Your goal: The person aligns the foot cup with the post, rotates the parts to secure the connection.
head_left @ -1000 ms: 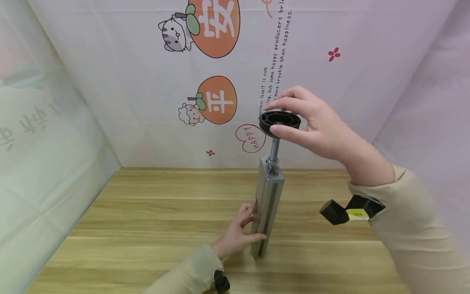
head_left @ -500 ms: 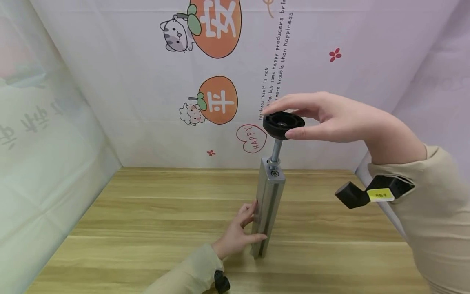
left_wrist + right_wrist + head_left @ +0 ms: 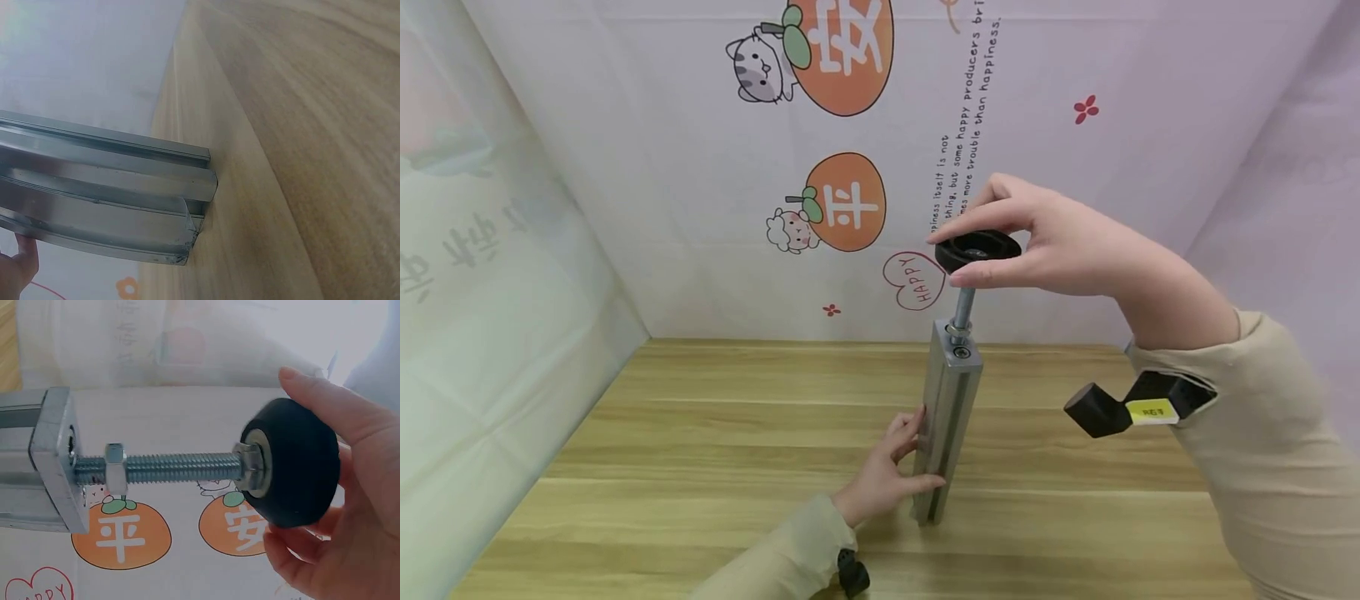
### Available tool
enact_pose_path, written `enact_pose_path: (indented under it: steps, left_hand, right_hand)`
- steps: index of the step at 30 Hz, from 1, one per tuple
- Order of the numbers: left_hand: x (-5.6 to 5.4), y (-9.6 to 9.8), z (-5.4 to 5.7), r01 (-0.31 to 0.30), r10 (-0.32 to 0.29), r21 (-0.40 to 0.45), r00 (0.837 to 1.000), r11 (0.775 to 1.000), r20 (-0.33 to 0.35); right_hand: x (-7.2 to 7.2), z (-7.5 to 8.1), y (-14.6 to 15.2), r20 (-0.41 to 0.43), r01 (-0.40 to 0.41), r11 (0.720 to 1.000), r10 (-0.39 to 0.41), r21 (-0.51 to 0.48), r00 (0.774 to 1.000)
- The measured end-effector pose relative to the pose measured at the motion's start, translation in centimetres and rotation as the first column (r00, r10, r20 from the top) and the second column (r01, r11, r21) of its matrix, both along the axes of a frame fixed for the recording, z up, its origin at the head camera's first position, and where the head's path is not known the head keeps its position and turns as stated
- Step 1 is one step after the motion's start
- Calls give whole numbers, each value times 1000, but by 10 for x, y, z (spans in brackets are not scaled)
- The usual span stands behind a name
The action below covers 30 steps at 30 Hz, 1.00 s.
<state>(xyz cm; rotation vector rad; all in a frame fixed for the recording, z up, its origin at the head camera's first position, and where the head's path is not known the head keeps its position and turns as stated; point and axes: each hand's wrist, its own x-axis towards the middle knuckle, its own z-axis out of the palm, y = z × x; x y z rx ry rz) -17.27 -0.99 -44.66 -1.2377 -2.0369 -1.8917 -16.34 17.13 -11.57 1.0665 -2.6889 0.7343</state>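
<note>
Black foot [image 3: 299,465] in right hand [image 3: 1063,246]; left hand [image 3: 880,482] holds metal profile [image 3: 953,417]

Lower end of the threaded rod [image 3: 194,467] hidden in the metal profile [image 3: 947,425], yellow label [image 3: 1152,412] illegible.

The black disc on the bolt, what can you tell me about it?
The black disc is thick and round, like rubber or plastic. Beneath it are a pale ring and a metal nut, then a threaded bolt, which holds it hollow side up above the upright metal bar. The right hand is curled round its rim; how firmly is unclear.
</note>
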Motion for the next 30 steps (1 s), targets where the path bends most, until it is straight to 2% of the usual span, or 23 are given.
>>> enact_pose_path:
  steps: [5, 8, 11, 13, 16, 19, 22, 26, 28, 30]
  left_hand:
    - [1, 0, 2, -6, 6, -8, 1000, 1000, 0]
    - [1, 1, 3, -1, 1, -14, 1000, 1000, -1]
    - [1, 1, 4, 4, -4, -12, 1000, 1000, -7]
    - [2, 1, 4, 4, -4, -6, 1000, 1000, -11]
    - [1, 0, 3, -1, 1, -2, 1000, 1000, -15]
    - [0, 0, 1, -2, 2, -1, 1000, 1000, -8]
    - [0, 0, -1, -1, 1, -7, 1000, 1000, 16]
    - [1, -1, -1, 3, -3, -16, 1000, 1000, 30]
    - [1, -1, 0, 7, -6, -14, 1000, 1000, 27]
    - [1, -1, 0, 11, -11, -7, 1000, 1000, 25]
  right_hand:
    - [1, -4, -9, -61, 111, 993, -113, -28, 992]
    - [2, -6, -12, -58, 170, 984, -174, -58, 983]
    - [5, -10, -16, -60, 230, 970, -235, -84, 970]
    - [8, -12, -19, -90, 270, 958, -278, -94, 956]
    - [11, -17, -25, -203, 315, 944, -328, -95, 923]
    - [13, -21, -29, -314, 363, 927, -373, -92, 873]
    - [15, -23, -31, -379, 412, 907, -411, -82, 829]
    - [18, -26, -29, -419, 419, 902, -421, -102, 804]
    - [19, -28, -27, -428, 388, 912, -406, -134, 807]
    - [18, -30, -24, -427, 334, 926, -377, -176, 822]
